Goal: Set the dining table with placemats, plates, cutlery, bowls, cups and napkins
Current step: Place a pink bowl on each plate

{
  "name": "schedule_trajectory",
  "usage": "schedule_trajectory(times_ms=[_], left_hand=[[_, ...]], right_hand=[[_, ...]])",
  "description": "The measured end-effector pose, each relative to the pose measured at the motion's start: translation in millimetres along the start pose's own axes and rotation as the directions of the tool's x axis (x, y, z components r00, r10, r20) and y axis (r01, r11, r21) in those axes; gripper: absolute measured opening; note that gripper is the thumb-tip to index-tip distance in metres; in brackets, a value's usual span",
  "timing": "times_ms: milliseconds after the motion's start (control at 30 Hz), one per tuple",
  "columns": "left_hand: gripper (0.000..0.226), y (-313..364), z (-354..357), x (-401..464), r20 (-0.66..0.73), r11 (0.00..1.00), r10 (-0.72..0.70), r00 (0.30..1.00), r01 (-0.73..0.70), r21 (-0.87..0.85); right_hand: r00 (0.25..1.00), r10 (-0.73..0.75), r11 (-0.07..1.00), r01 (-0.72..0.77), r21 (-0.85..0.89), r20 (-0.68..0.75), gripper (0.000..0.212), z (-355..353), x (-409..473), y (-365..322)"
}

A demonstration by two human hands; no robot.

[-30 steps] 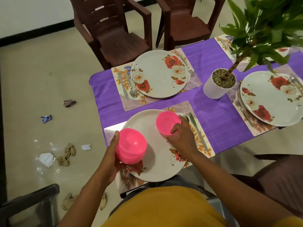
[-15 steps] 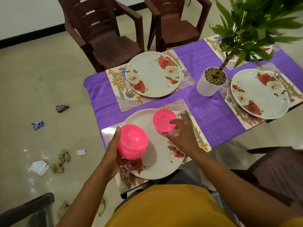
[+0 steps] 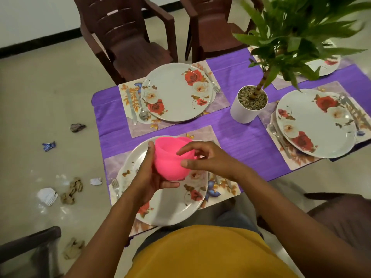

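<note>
Left hand (image 3: 148, 177) cupping pink bowls (image 3: 170, 159) from below over plate (image 3: 170, 207), right hand (image 3: 202, 157) pinching their rim

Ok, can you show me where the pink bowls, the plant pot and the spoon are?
pink bowls (image 3: 170, 165): head view, front side of the stack, between the hands.
plant pot (image 3: 242, 112): head view, white outer wall.
spoon (image 3: 143, 115): head view, its bowl end, left of the far plate.

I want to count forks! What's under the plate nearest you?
A placemat lies under the near plate, with a fork beside its left rim. The pink bowls and both hands hide the plate's middle.
</note>
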State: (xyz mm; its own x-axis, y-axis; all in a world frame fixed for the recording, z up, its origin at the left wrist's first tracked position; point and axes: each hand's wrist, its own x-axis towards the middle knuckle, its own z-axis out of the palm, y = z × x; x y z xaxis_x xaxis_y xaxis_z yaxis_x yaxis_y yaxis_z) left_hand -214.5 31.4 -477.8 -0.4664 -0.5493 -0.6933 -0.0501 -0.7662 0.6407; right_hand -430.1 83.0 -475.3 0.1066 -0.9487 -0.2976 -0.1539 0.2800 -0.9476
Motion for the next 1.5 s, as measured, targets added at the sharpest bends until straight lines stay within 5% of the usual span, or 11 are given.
schedule_trajectory(times_ms=[200, 400, 567, 800, 1000, 1133, 1500], left_hand=[[0.071, -20.0, 64.7, 9.1, -0.018, 0.998, 0.069, 0.997, -0.069, -0.003], [0.105, -37.7, 134.6, 22.2, -0.072, 0.988, 0.129, 0.989, -0.123, 0.092], [0.076, -48.6, 171.3, 39.4, -0.127, 0.974, 0.200, 0.972, -0.183, 0.130], [0.090, -42.0, 193.4, 65.1, -0.053, 0.954, 0.185, 0.981, -0.166, 0.251], [0.089, -31.5, 202.7, 85.7, 0.063, 0.913, 0.150, 0.987, -0.162, 0.374], [0.091, -28.0, 213.7, 93.5, 0.110, 0.902, 0.123, 0.986, -0.158, 0.402], [0.087, -37.2, 260.1, 105.2, 0.217, 0.845, 0.078, 0.973, -0.180, 0.504]], right_hand=[[0.999, -0.013, 1.000, 0.012, 0.020, 0.052, 0.019, -64.5, -10.6, 18.6], [0.985, 0.012, 0.988, -0.038, 0.148, 0.173, 0.020, -130.9, -34.2, 32.0], [0.981, 0.056, 0.978, -0.091, 0.189, 0.184, 0.027, -172.0, -48.0, 41.6], [0.986, 0.102, 0.947, -0.138, 0.290, 0.134, 0.025, -203.0, -66.6, 47.8], [0.988, 0.135, 0.956, -0.111, 0.273, -0.070, 0.034, -221.3, -81.5, 55.8], [0.960, 0.160, 0.947, -0.082, 0.311, -0.232, 0.018, -232.1, -98.2, 59.8], [0.742, 0.304, 0.921, -0.068, 0.383, -0.598, 0.045, -274.3, -151.2, 85.6]])
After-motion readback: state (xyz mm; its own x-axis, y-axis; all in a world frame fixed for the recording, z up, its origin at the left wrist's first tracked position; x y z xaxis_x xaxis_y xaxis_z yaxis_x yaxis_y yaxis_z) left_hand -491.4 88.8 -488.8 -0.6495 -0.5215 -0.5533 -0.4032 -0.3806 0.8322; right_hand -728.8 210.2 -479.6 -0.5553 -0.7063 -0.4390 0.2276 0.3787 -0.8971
